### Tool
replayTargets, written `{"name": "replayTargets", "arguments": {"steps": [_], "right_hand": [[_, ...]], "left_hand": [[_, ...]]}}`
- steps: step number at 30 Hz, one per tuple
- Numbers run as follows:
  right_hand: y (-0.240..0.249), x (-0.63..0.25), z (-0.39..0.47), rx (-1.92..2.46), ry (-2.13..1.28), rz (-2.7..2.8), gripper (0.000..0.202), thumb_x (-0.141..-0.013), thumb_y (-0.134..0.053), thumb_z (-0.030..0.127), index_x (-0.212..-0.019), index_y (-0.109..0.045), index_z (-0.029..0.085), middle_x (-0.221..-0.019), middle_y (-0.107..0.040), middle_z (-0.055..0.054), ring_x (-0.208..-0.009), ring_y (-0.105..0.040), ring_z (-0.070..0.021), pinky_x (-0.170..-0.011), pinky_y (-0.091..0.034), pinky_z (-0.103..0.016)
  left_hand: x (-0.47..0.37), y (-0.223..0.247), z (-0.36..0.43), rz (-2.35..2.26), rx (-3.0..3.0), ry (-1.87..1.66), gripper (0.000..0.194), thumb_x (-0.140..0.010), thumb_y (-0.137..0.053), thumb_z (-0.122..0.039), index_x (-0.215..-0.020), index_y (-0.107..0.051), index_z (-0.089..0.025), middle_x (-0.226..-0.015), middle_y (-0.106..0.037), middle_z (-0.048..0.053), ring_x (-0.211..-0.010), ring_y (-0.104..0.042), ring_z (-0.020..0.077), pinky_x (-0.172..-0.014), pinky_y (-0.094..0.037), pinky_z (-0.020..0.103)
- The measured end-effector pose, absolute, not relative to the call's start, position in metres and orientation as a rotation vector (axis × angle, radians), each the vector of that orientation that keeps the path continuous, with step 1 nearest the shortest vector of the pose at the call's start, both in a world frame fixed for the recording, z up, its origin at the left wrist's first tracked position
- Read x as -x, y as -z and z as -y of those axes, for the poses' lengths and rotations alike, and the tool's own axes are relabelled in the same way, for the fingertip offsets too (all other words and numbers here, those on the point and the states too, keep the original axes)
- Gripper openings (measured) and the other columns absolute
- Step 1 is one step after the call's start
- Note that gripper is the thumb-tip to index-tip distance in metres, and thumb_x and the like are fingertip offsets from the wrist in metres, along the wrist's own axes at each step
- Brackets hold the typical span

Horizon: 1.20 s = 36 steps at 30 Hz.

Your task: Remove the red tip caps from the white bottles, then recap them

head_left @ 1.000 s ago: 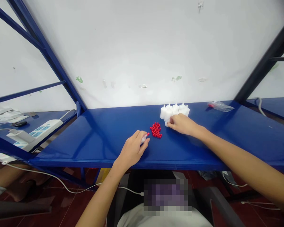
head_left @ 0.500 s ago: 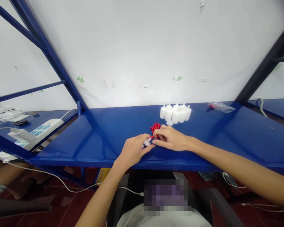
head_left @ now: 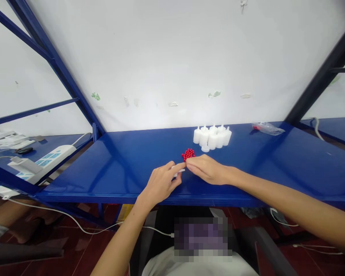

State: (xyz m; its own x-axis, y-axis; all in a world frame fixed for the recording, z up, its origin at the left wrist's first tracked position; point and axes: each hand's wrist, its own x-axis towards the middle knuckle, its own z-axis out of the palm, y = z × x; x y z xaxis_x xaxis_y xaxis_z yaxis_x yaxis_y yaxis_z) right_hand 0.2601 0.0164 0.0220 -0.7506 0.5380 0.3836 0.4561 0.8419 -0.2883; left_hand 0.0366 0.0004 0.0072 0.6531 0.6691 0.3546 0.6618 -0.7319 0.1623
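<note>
My left hand (head_left: 161,182) is closed around a white nozzle cap (head_left: 178,173), partly hidden by the fingers. My right hand (head_left: 206,168) is on the other side of it, fingers curled together at the left index fingertip. Whatever lies inside the right fingers is hidden. Just beyond the hands, a cluster of small red caps (head_left: 188,153) rests on the blue table (head_left: 126,161). Farther back stand several white squeeze bottles (head_left: 212,137) with pointed nozzles. In front of them lies a loose white nozzle cap (head_left: 205,148).
A clear plastic bag (head_left: 268,128) with something red in it lies at the back right. At the left, a white power strip (head_left: 50,159) rests by the blue frame post. A white cable (head_left: 71,217) hangs below the table's front edge. A white wall rises behind.
My right hand has closed its fingers more and now covers the nozzle's red tip. The left index finger has stretched out toward the right hand. The view has shifted slightly.
</note>
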Motion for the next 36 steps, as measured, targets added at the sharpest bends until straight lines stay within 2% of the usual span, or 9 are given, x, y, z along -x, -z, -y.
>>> {"name": "replayTargets", "arguments": {"steps": [3,5,10,14,19,23,28,32,36], "right_hand": [[-0.026,-0.269,-0.024,0.849,-0.293,2.514,0.036,-0.104,-0.025,0.036,-0.074,-0.038,0.021,-0.067,-0.049,0.000,-0.058,-0.040,-0.0132,-0.060,-0.030,-0.028],[-0.030,-0.278,-0.030,0.967,-0.267,2.550,0.033,-0.103,-0.027,0.035,-0.075,-0.039,0.021,-0.070,-0.052,-0.001,-0.060,-0.042,-0.0140,-0.060,-0.029,-0.029],[-0.033,-0.295,-0.041,1.318,-0.182,2.630,0.020,-0.094,-0.041,0.031,-0.077,-0.040,0.021,-0.071,-0.056,-0.002,-0.058,-0.043,-0.0150,-0.056,-0.025,-0.029],[-0.029,-0.298,-0.043,1.362,-0.242,2.659,0.016,-0.091,-0.046,0.030,-0.078,-0.043,0.021,-0.070,-0.057,-0.003,-0.058,-0.045,-0.0153,-0.055,-0.025,-0.029],[-0.030,-0.297,-0.044,1.357,-0.369,2.609,0.016,-0.091,-0.048,0.035,-0.082,-0.048,0.020,-0.070,-0.059,-0.002,-0.061,-0.049,-0.0156,-0.057,-0.028,-0.028],[-0.031,-0.298,-0.046,1.348,-0.484,2.569,0.011,-0.088,-0.049,0.028,-0.083,-0.053,0.020,-0.066,-0.058,-0.001,-0.058,-0.049,-0.0145,-0.056,-0.029,-0.027],[-0.030,-0.290,-0.039,1.259,-0.337,2.434,0.014,-0.090,-0.047,0.027,-0.089,-0.057,0.019,-0.064,-0.056,0.001,-0.056,-0.046,-0.0136,-0.058,-0.029,-0.028],[-0.026,-0.268,-0.025,0.941,-0.284,2.457,0.025,-0.097,-0.045,0.040,-0.093,-0.057,0.018,-0.072,-0.058,-0.001,-0.066,-0.048,-0.0150,-0.068,-0.034,-0.029],[-0.023,-0.255,-0.017,0.736,-0.244,2.530,0.030,-0.102,-0.035,0.037,-0.090,-0.055,0.018,-0.081,-0.061,-0.003,-0.070,-0.047,-0.0145,-0.080,-0.033,-0.033]], "left_hand": [[-0.036,-0.007,-0.001,-1.154,-2.793,-0.653,0.033,-0.102,-0.038,-0.031,-0.132,-0.050,-0.028,-0.098,-0.063,0.002,-0.082,-0.062,0.0159,-0.073,-0.045,0.026],[-0.036,-0.006,-0.002,-1.164,-2.725,-0.690,0.036,-0.101,-0.042,-0.036,-0.136,-0.046,-0.029,-0.105,-0.066,0.003,-0.089,-0.065,0.0176,-0.078,-0.047,0.027],[-0.038,-0.004,-0.003,-1.271,-2.612,-0.678,0.029,-0.097,-0.051,-0.044,-0.119,-0.053,-0.026,-0.097,-0.070,-0.001,-0.084,-0.067,0.0191,-0.072,-0.046,0.028],[-0.038,-0.004,-0.003,-1.249,-2.633,-0.689,0.025,-0.096,-0.051,-0.045,-0.109,-0.056,-0.025,-0.100,-0.070,0.000,-0.085,-0.066,0.0179,-0.073,-0.045,0.027],[-0.038,-0.005,-0.003,-1.219,-2.649,-0.681,0.022,-0.097,-0.051,-0.044,-0.106,-0.055,-0.024,-0.099,-0.070,-0.001,-0.085,-0.065,0.0172,-0.073,-0.044,0.027],[-0.039,-0.006,-0.003,-1.228,-2.650,-0.681,0.021,-0.097,-0.051,-0.044,-0.105,-0.055,-0.024,-0.097,-0.069,-0.001,-0.084,-0.065,0.0173,-0.073,-0.043,0.027],[-0.039,-0.007,-0.003,-1.212,-2.639,-0.674,0.022,-0.096,-0.052,-0.043,-0.108,-0.055,-0.025,-0.099,-0.069,0.000,-0.087,-0.066,0.0179,-0.074,-0.044,0.027],[-0.038,-0.008,-0.002,-1.144,-2.638,-0.676,0.027,-0.096,-0.052,-0.044,-0.117,-0.052,-0.027,-0.108,-0.069,0.000,-0.094,-0.066,0.0193,-0.079,-0.045,0.028],[-0.037,-0.008,-0.001,-1.126,-2.636,-0.686,0.040,-0.096,-0.053,-0.048,-0.129,-0.044,-0.028,-0.108,-0.068,0.001,-0.093,-0.067,0.0209,-0.077,-0.046,0.029]]}}
